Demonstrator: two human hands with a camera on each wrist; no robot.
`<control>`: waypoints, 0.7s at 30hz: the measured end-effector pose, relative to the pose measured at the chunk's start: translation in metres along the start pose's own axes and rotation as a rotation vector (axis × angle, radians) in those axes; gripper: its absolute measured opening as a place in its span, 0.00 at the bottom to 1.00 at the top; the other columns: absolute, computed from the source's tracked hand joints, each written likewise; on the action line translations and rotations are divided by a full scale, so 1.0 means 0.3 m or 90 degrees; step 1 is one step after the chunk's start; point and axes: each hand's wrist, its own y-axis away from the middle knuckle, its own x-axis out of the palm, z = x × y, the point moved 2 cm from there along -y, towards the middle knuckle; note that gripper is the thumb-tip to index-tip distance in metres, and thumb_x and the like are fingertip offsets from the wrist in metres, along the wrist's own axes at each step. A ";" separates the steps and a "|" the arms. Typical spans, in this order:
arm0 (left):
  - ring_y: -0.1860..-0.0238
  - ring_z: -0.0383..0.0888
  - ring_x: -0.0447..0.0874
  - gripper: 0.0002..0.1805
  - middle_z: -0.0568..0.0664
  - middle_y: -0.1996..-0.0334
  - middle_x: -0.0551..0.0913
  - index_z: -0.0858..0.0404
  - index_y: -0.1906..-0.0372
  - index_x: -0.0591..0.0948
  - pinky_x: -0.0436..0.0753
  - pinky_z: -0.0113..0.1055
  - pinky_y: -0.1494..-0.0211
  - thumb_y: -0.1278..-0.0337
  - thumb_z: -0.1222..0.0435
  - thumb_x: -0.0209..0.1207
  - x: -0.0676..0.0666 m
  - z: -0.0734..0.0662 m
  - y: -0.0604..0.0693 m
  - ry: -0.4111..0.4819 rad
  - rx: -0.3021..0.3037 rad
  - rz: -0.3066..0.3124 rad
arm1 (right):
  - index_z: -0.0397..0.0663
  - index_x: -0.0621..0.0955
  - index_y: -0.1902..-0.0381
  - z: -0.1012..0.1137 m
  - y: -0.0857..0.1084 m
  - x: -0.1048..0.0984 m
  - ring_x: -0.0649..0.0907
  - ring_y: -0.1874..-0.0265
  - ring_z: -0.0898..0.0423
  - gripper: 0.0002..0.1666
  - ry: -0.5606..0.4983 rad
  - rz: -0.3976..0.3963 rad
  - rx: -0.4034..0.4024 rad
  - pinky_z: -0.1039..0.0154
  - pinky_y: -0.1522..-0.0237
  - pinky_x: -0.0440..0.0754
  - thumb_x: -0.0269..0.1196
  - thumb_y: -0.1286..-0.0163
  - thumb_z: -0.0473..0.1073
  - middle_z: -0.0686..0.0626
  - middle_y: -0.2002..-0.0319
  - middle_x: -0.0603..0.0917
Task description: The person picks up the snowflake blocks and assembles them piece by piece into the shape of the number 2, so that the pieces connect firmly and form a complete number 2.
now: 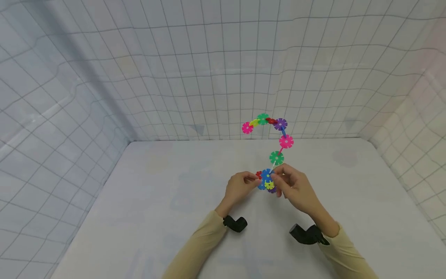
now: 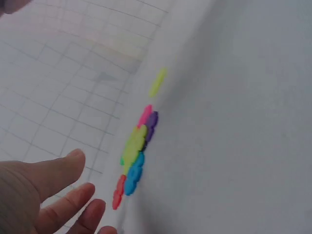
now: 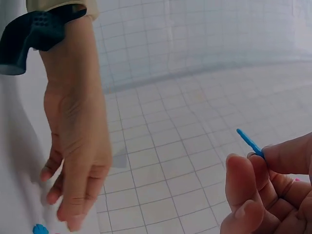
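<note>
So the right hand (image 1: 294, 189) is pinching a blue disc (image 1: 266, 174) by its edge, thumb against finger; the right wrist view is showing that thin blue edge poking out past the fingertips. My guess is that the edge pinch is leaving the other notches free and steadying this end of the chain (image 1: 286, 139); the chain is running off through white and green discs, then curving round to a pink disc (image 1: 247, 128) at the far end; its upper part is showing against the gridded wall (image 1: 209, 77), but I can't tell if it's leaning there or hanging in the air.

The left hand (image 1: 239, 188) is gripping nothing, thumb and fingers parted; it's hovering just beside a pile (image 1: 269, 186) of discs (red, blue, yellow, purple), probably because they're within easy reach there; can't tell if a fingertip is touching the red one.

As for obstacles, the blue disc is partly hiding the pile from above, and the right fingers are covering a bit too; otherwise the white table (image 1: 174, 186) is lying underneath, and black cameras (image 1: 306, 235) are sitting on both wrists, well apart from the discs.
</note>
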 end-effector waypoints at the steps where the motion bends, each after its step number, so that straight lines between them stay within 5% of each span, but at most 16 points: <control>1: 0.66 0.38 0.77 0.15 0.41 0.68 0.82 0.56 0.61 0.85 0.76 0.33 0.64 0.48 0.51 0.66 0.013 0.007 -0.007 -0.039 -0.005 0.006 | 0.35 0.75 0.63 -0.001 -0.001 -0.007 0.74 0.87 0.58 0.04 0.002 -0.006 -0.005 0.66 0.88 0.68 0.54 0.32 0.26 0.44 0.84 0.75; 7: 0.64 0.40 0.71 0.24 0.41 0.68 0.74 0.54 0.60 0.80 0.72 0.32 0.68 0.55 0.41 0.67 0.069 0.014 -0.041 -0.212 -0.009 0.035 | 0.34 0.75 0.62 -0.048 -0.003 -0.054 0.75 0.86 0.58 0.04 -0.002 -0.045 -0.006 0.64 0.87 0.70 0.54 0.33 0.25 0.45 0.81 0.74; 11: 0.66 0.40 0.67 0.22 0.41 0.70 0.70 0.52 0.63 0.78 0.68 0.31 0.71 0.56 0.41 0.67 0.084 0.010 -0.054 -0.263 -0.003 0.040 | 0.37 0.76 0.61 -0.095 0.000 -0.075 0.76 0.85 0.57 0.06 -0.019 -0.059 -0.009 0.63 0.87 0.70 0.54 0.32 0.26 0.47 0.78 0.74; 16: 0.66 0.39 0.68 0.19 0.40 0.71 0.71 0.53 0.65 0.79 0.69 0.30 0.70 0.56 0.47 0.70 0.066 0.008 -0.041 -0.239 0.000 0.050 | 0.39 0.76 0.60 -0.104 0.004 -0.084 0.77 0.85 0.56 0.05 -0.035 -0.057 -0.020 0.63 0.86 0.72 0.55 0.31 0.28 0.48 0.77 0.75; 21: 0.67 0.40 0.73 0.16 0.42 0.70 0.77 0.57 0.64 0.79 0.73 0.32 0.66 0.57 0.57 0.72 0.028 0.019 -0.018 -0.152 0.008 0.075 | 0.39 0.76 0.59 -0.093 0.012 -0.085 0.77 0.84 0.56 0.06 -0.035 -0.061 -0.022 0.63 0.86 0.72 0.55 0.31 0.28 0.48 0.78 0.75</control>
